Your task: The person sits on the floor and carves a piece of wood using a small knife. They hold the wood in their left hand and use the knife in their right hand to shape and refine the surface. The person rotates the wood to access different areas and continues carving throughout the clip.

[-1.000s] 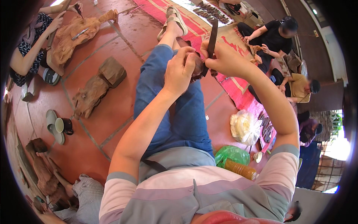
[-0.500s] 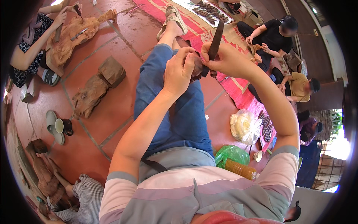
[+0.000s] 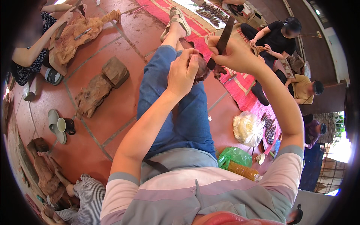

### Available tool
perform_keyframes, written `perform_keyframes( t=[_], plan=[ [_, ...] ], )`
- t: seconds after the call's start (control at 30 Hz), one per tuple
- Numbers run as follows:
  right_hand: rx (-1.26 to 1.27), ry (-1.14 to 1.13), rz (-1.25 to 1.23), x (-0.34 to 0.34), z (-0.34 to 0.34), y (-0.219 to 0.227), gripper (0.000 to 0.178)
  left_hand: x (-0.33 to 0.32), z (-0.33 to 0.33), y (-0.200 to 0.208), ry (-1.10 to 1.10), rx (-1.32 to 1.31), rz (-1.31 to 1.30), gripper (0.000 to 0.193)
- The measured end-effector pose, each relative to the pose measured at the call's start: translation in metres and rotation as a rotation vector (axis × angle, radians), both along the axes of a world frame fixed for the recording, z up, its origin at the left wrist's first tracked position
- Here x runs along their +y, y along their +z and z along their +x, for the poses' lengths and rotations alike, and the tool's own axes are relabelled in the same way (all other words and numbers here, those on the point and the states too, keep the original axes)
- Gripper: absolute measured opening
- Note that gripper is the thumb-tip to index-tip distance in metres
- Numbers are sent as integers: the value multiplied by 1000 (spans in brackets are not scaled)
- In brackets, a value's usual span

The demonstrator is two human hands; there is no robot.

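Observation:
Above my thighs, my left hand (image 3: pixel 183 71) is closed, its fingers curled against a reddish-brown carved wooden piece (image 3: pixel 202 70). Whatever lies inside those fingers is hidden. My right hand (image 3: pixel 234 54), just to the right, is wrapped round a long dark flat bar (image 3: pixel 225 35), which looks like a striking stick. Its broad end points up and away; the lower end comes down close beside the carving, and I cannot tell whether they touch. Part of the carving is covered by my hands.
A rough carved block (image 3: pixel 101 86) lies on the tiles at left, near a cup (image 3: pixel 65 125) and a slipper (image 3: pixel 53 116). At right are a white plastic bag (image 3: pixel 248 128), a green bag (image 3: pixel 234 156) and a bottle (image 3: pixel 243 170). Several people work around me; a red mat (image 3: pixel 240 92) stretches ahead.
My right hand has lifted slightly and the bar has tilted, its upper end swinging right and its lower end moving left toward the carving. My left hand stays nearly in place.

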State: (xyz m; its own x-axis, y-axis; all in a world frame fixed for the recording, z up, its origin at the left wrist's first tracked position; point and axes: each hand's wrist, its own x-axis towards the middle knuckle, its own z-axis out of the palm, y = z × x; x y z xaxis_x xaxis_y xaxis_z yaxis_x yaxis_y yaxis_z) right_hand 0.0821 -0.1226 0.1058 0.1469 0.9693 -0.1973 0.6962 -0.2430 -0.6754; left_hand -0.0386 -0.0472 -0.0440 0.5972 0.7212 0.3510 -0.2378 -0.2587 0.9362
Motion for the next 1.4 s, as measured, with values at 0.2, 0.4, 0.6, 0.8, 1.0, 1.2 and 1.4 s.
perform_keyframes(
  t=[0.2, 0.4, 0.6, 0.8, 1.0, 1.2, 1.4],
  plan=[
    [-125, 150, 4, -4, 1, -3, 7, 2, 2, -4, 6, -34, 37, 36],
    [-69, 157, -50, 0, -3, 0, 11, 3, -2, 1, -21, -47, -14, 36],
    [-219, 322, 134, 6, 12, -4, 16, 3, -2, 3, 0, -32, 7, 36],
    [7, -60, 337, -6, 18, 31, 8, 1, -5, 2, -33, -90, -82, 32],
    [389, -577, 825, -115, 29, -29, 16, -1, -26, -48, -150, -30, -90, 35],
    [923, -863, 798, -166, -19, -167, 16, -7, -69, -95, -72, -17, -286, 32],
    [1160, -878, 623, -180, -63, -212, 16, -35, -112, -95, -96, 180, -309, 18]
  ],
)
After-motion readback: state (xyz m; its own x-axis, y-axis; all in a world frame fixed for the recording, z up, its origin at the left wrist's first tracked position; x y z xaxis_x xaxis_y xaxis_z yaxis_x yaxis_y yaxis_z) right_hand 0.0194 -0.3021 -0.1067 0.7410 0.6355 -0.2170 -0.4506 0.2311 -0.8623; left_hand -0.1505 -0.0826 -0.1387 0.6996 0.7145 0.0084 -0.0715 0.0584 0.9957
